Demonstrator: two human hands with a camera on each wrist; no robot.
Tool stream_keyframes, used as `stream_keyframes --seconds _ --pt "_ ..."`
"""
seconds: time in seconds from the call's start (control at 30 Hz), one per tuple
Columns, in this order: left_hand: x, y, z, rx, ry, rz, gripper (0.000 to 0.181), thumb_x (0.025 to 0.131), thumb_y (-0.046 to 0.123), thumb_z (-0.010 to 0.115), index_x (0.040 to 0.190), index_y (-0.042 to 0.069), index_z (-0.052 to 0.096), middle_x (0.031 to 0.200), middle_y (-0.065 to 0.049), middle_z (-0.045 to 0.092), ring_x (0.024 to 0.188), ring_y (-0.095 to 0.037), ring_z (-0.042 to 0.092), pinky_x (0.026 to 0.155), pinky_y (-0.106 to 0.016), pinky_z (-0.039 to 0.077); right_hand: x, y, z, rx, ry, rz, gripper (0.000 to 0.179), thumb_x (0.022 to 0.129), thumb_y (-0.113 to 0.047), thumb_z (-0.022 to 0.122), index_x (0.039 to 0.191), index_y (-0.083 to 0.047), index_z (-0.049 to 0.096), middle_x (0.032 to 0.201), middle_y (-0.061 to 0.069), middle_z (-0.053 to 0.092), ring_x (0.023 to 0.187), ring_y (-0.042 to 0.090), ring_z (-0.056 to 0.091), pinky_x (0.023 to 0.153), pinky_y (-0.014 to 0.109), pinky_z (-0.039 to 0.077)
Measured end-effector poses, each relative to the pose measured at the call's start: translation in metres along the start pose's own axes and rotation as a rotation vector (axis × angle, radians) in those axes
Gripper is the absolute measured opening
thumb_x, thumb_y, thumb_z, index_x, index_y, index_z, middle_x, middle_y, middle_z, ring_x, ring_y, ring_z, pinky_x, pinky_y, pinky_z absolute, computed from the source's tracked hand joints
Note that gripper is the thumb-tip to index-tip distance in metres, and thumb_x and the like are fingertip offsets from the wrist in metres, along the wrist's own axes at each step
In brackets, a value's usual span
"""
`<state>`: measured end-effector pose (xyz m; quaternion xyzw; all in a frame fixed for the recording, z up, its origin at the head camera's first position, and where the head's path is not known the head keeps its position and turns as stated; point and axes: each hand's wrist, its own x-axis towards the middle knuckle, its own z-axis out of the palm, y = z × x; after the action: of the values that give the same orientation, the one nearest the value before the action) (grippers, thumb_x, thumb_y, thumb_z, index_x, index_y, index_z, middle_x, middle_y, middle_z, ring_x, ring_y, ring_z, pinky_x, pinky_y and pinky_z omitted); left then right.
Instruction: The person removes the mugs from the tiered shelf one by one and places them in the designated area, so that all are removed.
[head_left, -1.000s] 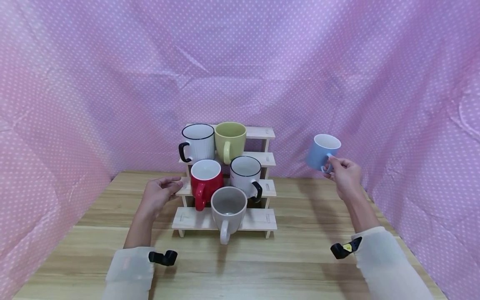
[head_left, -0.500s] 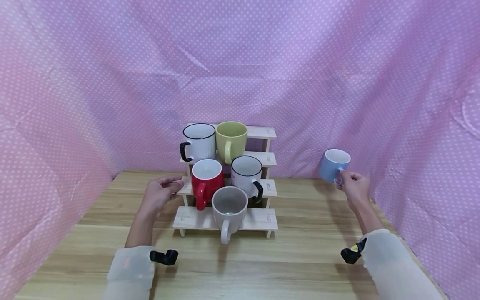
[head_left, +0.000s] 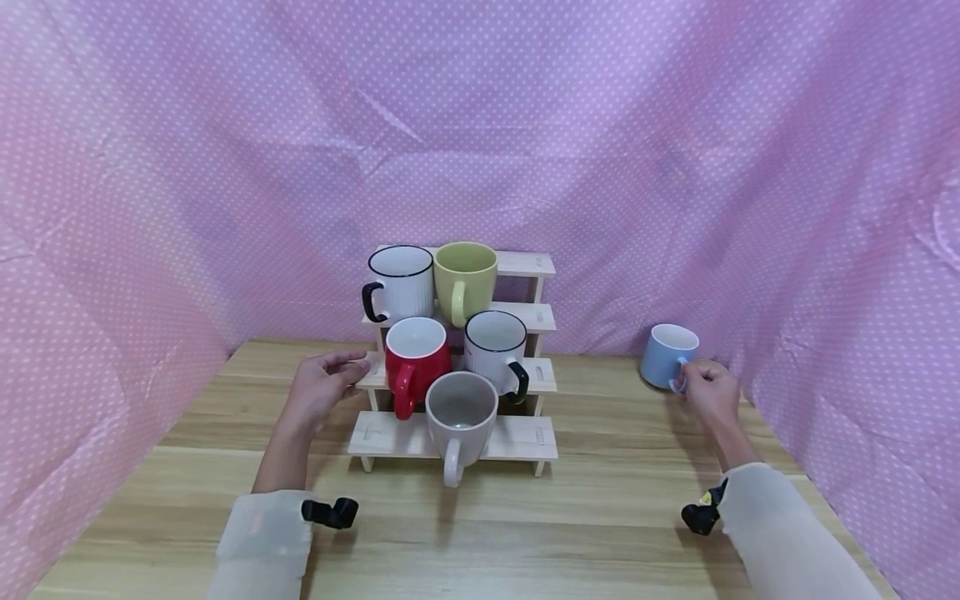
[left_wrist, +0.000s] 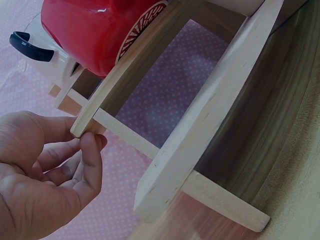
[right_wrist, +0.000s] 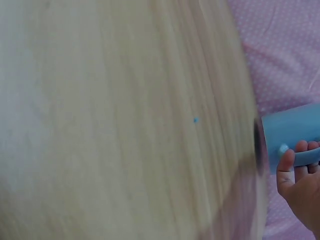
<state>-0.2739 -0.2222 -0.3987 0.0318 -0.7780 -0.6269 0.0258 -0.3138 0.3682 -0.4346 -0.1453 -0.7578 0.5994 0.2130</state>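
Observation:
At the back right of the table, my right hand (head_left: 712,393) grips the handle of a light blue mug (head_left: 658,357). The mug is upright; its base is at or just above the tabletop, I cannot tell which. In the right wrist view, fingers curl round the handle of the blue mug (right_wrist: 290,131). My left hand (head_left: 324,385) pinches the left end of a step of the wooden tiered shelf (head_left: 375,435). The left wrist view has thumb and fingers on that board's end (left_wrist: 82,122), below a red mug (left_wrist: 95,35).
On the shelf are a white black-rimmed mug (head_left: 408,287), a yellow-green mug (head_left: 474,287), the red mug (head_left: 431,367), another white black-rimmed mug (head_left: 487,358) and a grey mug (head_left: 468,429). Pink dotted cloth (head_left: 480,125) hangs behind the wooden table (head_left: 525,542).
My right hand has moved right and then down with the blue mug, bringing it to table level. My left hand has stayed at the shelf.

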Motion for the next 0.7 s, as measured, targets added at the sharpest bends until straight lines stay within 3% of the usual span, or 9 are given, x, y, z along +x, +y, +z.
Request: stream_keyframes --seconds 0.1,0.23,0.47,0.7 --pt "0.0 0.001 0.0 -0.001 0.0 -0.006 0.044 0.101 0.017 0.067 0.14 -0.002 0.059 0.119 -0.014 0.066 0.091 -0.008 0.064 0.082 -0.025 0.06 0.001 0.004 0.0 0.054 0.012 0.008 0.03 0.099 -0.007 0.058 0.078 0.015 0.062 0.071 0.001 0.061 0.063 0.008 0.061 0.059 0.022 0.059" --pt "-0.001 0.002 0.0 -0.005 0.0 -0.013 0.044 0.101 0.018 0.068 0.139 -0.002 0.059 0.118 -0.013 0.066 0.091 -0.008 0.065 0.083 -0.027 0.06 0.001 0.005 -0.003 0.107 0.01 0.066 0.03 0.098 -0.006 0.058 0.073 0.007 0.067 0.074 0.0 0.062 0.067 0.008 0.063 0.061 0.021 0.059" --pt "0.0 0.003 0.001 -0.007 0.001 -0.01 0.045 0.101 0.018 0.068 0.14 -0.003 0.059 0.12 -0.014 0.066 0.091 -0.007 0.064 0.083 -0.027 0.06 -0.001 0.006 -0.01 0.115 -0.039 0.126 0.023 0.097 -0.006 0.055 0.08 0.002 0.069 0.073 -0.002 0.064 0.074 0.007 0.063 0.067 0.019 0.059" --pt "0.001 0.002 0.0 0.005 -0.004 -0.015 0.045 0.101 0.018 0.068 0.141 -0.002 0.058 0.124 -0.017 0.065 0.095 -0.009 0.065 0.086 -0.029 0.06 0.004 0.014 -0.013 0.238 -0.087 0.12 0.018 0.099 0.001 0.057 0.085 0.002 0.068 0.075 -0.003 0.066 0.078 0.008 0.064 0.074 0.021 0.06"
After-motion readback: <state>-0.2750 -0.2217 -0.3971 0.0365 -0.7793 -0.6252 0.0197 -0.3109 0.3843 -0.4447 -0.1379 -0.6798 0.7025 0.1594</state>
